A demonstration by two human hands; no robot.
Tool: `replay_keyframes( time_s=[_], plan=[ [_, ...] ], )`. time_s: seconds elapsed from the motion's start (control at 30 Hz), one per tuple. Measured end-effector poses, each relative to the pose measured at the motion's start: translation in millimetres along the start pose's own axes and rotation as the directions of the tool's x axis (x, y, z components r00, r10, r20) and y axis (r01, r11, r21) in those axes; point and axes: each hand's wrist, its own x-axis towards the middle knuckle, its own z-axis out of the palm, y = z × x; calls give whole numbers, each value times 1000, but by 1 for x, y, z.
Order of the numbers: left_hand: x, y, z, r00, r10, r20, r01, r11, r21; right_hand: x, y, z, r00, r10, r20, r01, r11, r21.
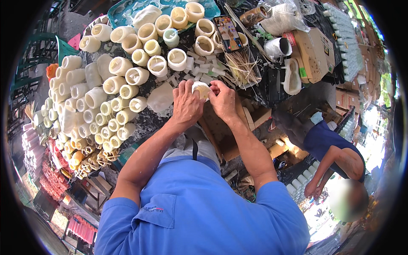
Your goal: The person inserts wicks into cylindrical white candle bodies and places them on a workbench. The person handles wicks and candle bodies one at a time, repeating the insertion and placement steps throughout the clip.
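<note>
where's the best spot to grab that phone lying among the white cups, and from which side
Probably by its two long edges, coming down from above. The phone lies flat, screen up, tilted across the white cups with a bundle of thin sticks just right of it, so its thin sides look like the only free grip. Both hands, the left hand and the right hand, are closed on a small white cup.

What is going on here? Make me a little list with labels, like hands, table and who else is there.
left hand: grips a small white cup
right hand: pinches the same cup from the other side
left of the hands: many white cups lying in rows on the dark table
behind the hands: a phone and a bundle of thin sticks
far edge: a teal tray with more cups
lower right: another person bending over
</note>
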Motion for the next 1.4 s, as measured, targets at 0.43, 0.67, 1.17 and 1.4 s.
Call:
replay_keyframes(
  time_s=[0.43,0.67,1.17,1.4],
  plan=[
    [-1,0,-5,990,-29,-138,4,983,-182,-3,0,-10,997,55,59,-54,999,-6],
    [22,-17,-15,988,-32,-152,-14,957,-291,-11,6,-9,997,80,10,-80,996,40],
    [-22,4,3,941,222,-256,-263,955,-138,122,37,23,750,-458,477,645,667,-374],
    [-36,-9,-2,946,46,-322,-136,955,-264,120,17,11,762,-441,473,638,632,-439]
  ],
)
